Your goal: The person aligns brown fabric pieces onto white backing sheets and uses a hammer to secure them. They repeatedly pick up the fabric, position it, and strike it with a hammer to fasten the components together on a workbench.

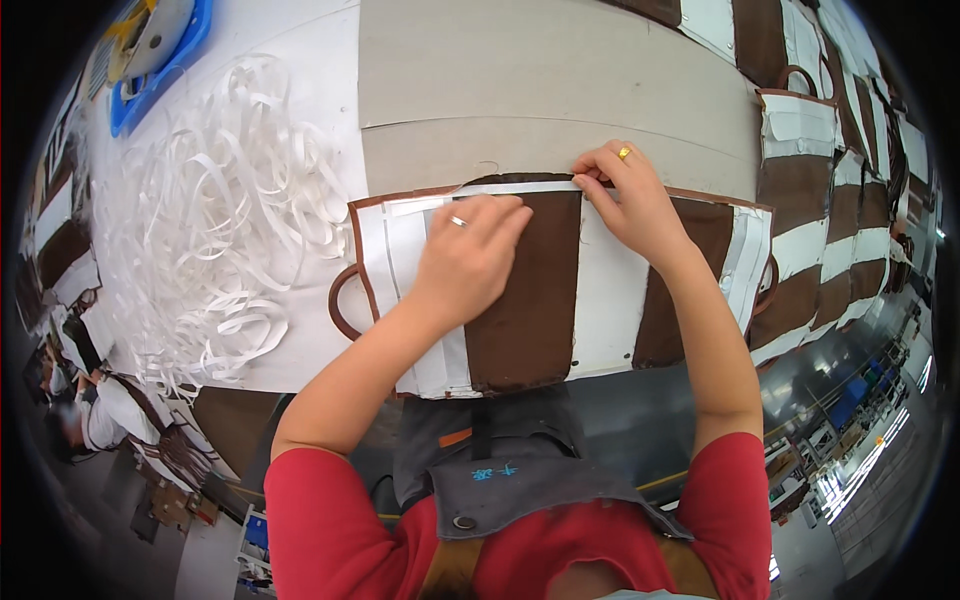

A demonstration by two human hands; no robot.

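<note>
A brown-and-white striped fabric bag piece [525, 300] lies flat before me, with dark brown binding along its far edge and a brown loop handle [345, 303] at its left side. A narrow white tape [540, 187] runs along that far edge. My right hand [630, 200] pinches the edge and tape right of the middle, thumb and forefinger together. Over the left part of the piece, my left hand [465, 260] is closed with curled fingers just below the edge. What it holds, if anything, is hidden. A thin loose thread curls above the edge between the hands.
A tangled heap of white tape [230, 230] covers the left of the table. A blue tray [160, 85] stands at the far left. Under the work lies a grey-beige board [560, 70]. More striped bag pieces [800, 200] overlap in a stack at the right.
</note>
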